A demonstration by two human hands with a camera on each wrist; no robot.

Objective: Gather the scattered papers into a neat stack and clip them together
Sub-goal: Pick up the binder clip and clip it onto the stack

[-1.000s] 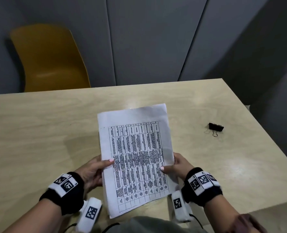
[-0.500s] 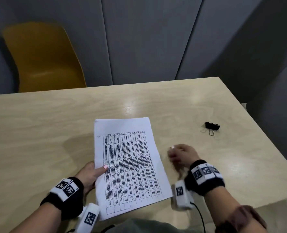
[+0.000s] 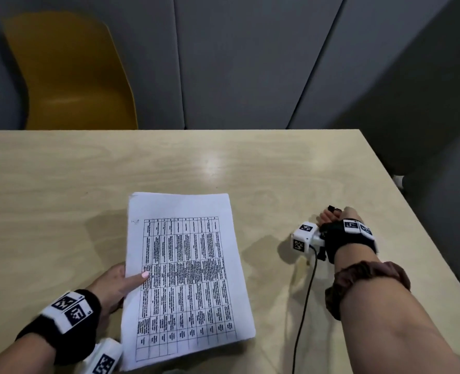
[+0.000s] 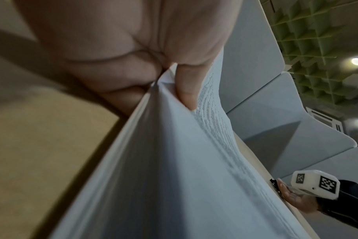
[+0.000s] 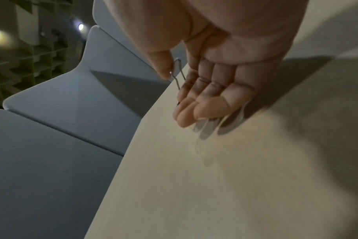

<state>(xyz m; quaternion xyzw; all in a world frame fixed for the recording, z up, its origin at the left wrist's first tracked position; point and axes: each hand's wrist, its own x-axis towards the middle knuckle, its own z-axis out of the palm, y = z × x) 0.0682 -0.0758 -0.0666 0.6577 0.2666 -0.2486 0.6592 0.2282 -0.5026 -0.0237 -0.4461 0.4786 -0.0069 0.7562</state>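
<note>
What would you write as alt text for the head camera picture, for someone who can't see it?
A person's left hand holds a stack of printed papers by its left edge on a pale wooden table, while the right hand reaches right to a black binder clip near the table's edge. A yellow chair stands beyond the table against grey wall panels.

I see a pale wood-grain table with glare on its far middle. Behind its far left edge stands a yellow chair, against grey wall panels. On the wrist views, green ceiling baffles and round lights show overhead.
</note>
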